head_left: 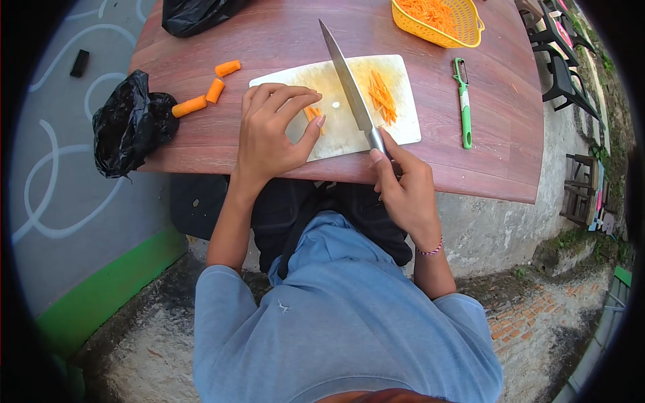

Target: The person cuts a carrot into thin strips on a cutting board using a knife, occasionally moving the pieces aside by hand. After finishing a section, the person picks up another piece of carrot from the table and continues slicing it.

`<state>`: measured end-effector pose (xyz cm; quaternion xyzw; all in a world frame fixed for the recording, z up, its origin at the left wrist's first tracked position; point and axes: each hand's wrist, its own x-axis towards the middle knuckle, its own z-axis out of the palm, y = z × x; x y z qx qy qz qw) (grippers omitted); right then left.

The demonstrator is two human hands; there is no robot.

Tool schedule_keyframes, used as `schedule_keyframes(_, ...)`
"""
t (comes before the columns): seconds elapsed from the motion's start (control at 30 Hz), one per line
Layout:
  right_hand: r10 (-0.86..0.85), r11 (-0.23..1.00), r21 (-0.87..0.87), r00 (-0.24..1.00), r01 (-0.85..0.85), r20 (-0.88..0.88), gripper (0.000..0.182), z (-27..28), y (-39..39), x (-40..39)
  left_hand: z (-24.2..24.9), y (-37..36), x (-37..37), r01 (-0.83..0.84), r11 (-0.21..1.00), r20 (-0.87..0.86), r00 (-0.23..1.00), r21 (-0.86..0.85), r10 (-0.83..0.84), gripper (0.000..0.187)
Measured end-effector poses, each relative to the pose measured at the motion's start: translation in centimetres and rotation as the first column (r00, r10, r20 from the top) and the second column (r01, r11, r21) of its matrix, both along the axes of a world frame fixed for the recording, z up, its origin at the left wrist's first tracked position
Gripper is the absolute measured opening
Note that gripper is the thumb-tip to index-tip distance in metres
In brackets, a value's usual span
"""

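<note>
The board [404,80] lies flat near the middle of the near edge of the tabletop [490,161]. The right hand [408,191] has its fingers closed around the handle of the knife [347,84]. The blade slants over the board, and its tip points up past the board's far edge, a bit to the left. I can't tell if the blade touches the board.

The left hand [269,131] is over the left part of the board. Its fingers are bent, with a small gap between them and the thumb. A few orange sticks [313,114] peek out by the fingertips and thumb. I can't tell if the hand is pinching them.

On the right part of the board is a little pile [382,101] of orange sticks, just beside the blade. A small white spot [336,105] is on the left side of the blade.

Three carrot bits [215,90] lie left of the board. The nearest one meets a black bag [131,124] that hangs over the near left corner. Another dark bag [198,15] sits near the far left corner. A yellow basket [430,39] of thin orange strips is beyond the board. A green peeler [465,127] lies between the board and the right edge.
</note>
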<state>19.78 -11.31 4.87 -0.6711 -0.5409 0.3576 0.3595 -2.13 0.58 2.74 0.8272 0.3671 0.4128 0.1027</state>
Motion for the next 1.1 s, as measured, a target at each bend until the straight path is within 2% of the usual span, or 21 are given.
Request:
schedule_keyframes(0.17,-0.089,0.994,-0.056,0.996,0.09,0.018,0.045,0.7,0.4,1.3,-0.2,0.4,-1.5,0.017,0.991,-0.199,0.979,-0.132,-0.043,0.027)
schedule_keyframes(0.27,-0.104,0.992,-0.06,0.993,0.108,0.061,0.044,1.0,0.4,1.4,-0.3,1.0,-1.6,0.011,0.984,-0.219,0.974,-0.178,-0.05,0.027)
schedule_keyframes(0.33,-0.058,0.994,0.098,0.996,0.051,0.068,0.043,0.9,0.2,1.3,0.2,1.4,-1.5,0.019,0.977,-0.228,0.971,-0.213,-0.069,0.025)
schedule_keyframes(0.57,-0.014,0.991,0.131,0.996,0.003,0.086,0.041,0.6,0.0,1.2,1.2,2.4,-1.3,0.067,0.948,-0.305,0.938,-0.311,-0.167,0.023)
schedule_keyframes(0.7,-0.003,0.987,0.16,0.984,-0.026,0.176,0.041,0.6,-0.2,1.0,0.9,2.7,-1.4,0.087,0.944,-0.307,0.933,-0.317,-0.189,0.02)
schedule_keyframes(0.77,-0.005,0.983,0.18,0.977,-0.035,0.213,0.042,0.5,-0.4,1.0,1.2,2.4,-1.0,0.119,0.939,-0.171,0.968,-0.322,-0.182,0.025)
schedule_keyframes(0.8,-0.002,0.979,0.2,0.969,-0.049,0.248,0.042,0.5,-0.4,1.0,1.6,1.9,-0.6,0.125,0.939,-0.171,0.967,-0.321,-0.187,0.025)
schedule_keyframes(0.87,-0.004,0.974,0.219,0.959,-0.06,0.282,0.043,0.6,-0.5,1.0,2.7,0.8,0.5,0.187,0.971,-0.115,0.972,-0.152,-0.205,0.034)
schedule_keyframes(0.9,-0.006,0.972,0.226,0.953,-0.067,0.304,0.045,0.8,-0.5,1.0,3.2,0.5,1.2,0.189,0.97,-0.115,0.972,-0.151,-0.207,0.034)
schedule_keyframes(0.97,-0.002,0.969,0.235,0.945,-0.078,0.326,0.047,0.9,-0.5,1.1,4.0,0.0,2.3,0.212,0.975,-0.36,0.916,0.066,-0.175,0.042)
schedule_keyframes(1.1,-0.001,0.944,0.307,0.931,-0.119,0.364,0.047,0.7,-0.8,1.2,2.7,1.1,3.8,0.237,0.968,-0.477,0.862,0.08,-0.171,0.049)
